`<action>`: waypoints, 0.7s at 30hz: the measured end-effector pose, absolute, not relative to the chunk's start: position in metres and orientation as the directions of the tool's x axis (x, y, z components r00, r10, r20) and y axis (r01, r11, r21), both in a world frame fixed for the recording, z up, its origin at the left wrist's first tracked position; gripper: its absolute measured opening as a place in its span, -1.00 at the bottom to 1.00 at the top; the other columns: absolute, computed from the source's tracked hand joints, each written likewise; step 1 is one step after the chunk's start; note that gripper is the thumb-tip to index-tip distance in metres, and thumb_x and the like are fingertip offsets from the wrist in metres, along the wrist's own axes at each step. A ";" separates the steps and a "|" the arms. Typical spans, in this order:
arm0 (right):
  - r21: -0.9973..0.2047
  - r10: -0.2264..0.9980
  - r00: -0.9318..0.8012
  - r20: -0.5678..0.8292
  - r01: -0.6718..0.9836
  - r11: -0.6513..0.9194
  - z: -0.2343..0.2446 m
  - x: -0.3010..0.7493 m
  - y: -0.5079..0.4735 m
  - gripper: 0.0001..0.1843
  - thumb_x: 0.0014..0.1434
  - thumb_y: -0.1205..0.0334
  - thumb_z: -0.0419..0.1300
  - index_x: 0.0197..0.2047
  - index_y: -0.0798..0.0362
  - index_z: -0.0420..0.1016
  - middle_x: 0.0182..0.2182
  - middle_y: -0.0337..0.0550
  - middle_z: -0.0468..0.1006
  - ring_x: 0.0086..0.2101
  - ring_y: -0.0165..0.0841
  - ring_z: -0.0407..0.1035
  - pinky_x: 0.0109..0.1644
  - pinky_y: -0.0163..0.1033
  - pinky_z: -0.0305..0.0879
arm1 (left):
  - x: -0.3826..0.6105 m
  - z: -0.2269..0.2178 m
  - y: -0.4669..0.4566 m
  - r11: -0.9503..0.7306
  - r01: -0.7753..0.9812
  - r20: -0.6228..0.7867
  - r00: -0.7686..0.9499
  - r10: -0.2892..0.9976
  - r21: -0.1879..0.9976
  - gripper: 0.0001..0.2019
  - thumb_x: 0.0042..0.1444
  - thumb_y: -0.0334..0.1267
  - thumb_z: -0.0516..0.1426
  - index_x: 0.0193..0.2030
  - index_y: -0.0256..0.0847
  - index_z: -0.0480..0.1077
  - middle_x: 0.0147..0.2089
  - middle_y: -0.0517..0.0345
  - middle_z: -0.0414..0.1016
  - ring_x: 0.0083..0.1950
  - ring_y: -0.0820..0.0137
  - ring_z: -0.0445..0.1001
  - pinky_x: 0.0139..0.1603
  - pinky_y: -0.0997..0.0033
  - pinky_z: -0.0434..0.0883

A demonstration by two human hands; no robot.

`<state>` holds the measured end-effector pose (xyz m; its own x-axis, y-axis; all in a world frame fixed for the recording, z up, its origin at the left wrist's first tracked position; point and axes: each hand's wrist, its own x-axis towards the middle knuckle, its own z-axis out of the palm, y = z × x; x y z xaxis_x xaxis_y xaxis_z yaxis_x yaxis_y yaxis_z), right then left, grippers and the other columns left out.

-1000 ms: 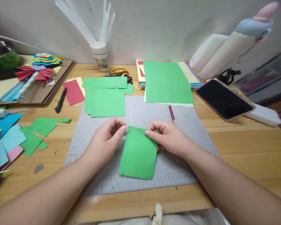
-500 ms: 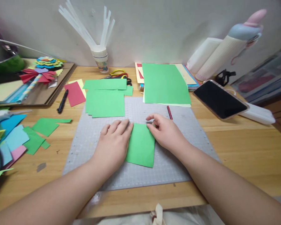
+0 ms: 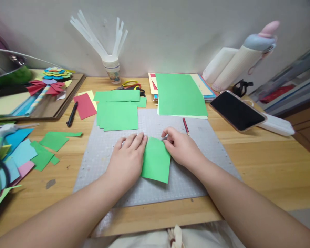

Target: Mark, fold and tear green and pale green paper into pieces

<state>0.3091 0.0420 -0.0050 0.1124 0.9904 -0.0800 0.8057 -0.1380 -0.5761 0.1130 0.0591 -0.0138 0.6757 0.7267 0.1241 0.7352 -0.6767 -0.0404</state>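
Observation:
A small green paper rectangle lies on the grey cutting mat in front of me. My left hand lies flat on its left part, fingers stretched out and pressing it down. My right hand rests at its upper right corner, fingers curled and pinching the paper's top edge. A red pencil lies on the mat just beyond my right hand.
More green sheets lie at the mat's far left, a large green sheet on a paper stack at the back. Scissors, a cup of strips, a black marker, a phone and paper scraps surround the mat.
The green paper became shorter, its near part folded over. My left hand went from a pinch at the top edge to lying flat on the paper. The right hand stayed at the corner.

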 end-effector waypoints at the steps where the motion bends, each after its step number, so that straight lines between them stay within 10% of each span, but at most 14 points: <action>1: -0.584 0.990 0.114 -0.077 0.800 -0.138 -0.006 0.310 0.042 -0.84 0.16 0.35 0.06 -0.19 -0.05 0.36 -0.51 -0.33 0.44 -0.49 -0.40 0.27 -0.42 -0.28 -0.05 | 0.113 -0.014 0.060 -0.675 0.737 0.122 0.674 0.729 -0.038 -0.53 0.27 -0.40 -0.08 0.32 -0.27 0.21 0.36 0.05 0.25 0.29 0.12 0.24 0.21 0.02 0.15; 10: -0.867 0.958 0.183 -0.223 0.413 -0.280 -0.010 0.311 0.016 -0.64 0.20 0.07 0.11 0.05 -0.07 0.23 -0.64 -0.46 0.28 -0.62 -0.42 0.23 -0.48 -0.30 0.11 | 0.109 -0.015 0.064 -0.638 0.769 0.149 0.628 0.764 0.032 -0.57 0.33 -0.28 -0.09 0.29 -0.20 0.25 0.35 0.05 0.26 0.30 0.14 0.23 0.23 0.02 0.16; 21: -0.822 0.944 0.323 -0.066 0.519 -0.235 -0.017 0.299 0.007 -0.56 0.13 0.27 0.13 0.11 -0.07 0.35 -0.63 -0.42 0.27 -0.58 -0.43 0.20 -0.46 -0.33 0.06 | 0.107 -0.004 0.052 -0.639 0.769 0.160 0.627 0.762 0.029 -0.55 0.32 -0.22 -0.09 0.31 -0.22 0.22 0.37 -0.01 0.21 0.32 0.10 0.20 0.25 0.00 0.14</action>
<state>0.2993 0.0066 -0.0168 0.3230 0.9441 -0.0660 0.5194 -0.2351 -0.8216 0.1072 0.0518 -0.0036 0.6270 0.7625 0.1595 0.7690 -0.6385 0.0293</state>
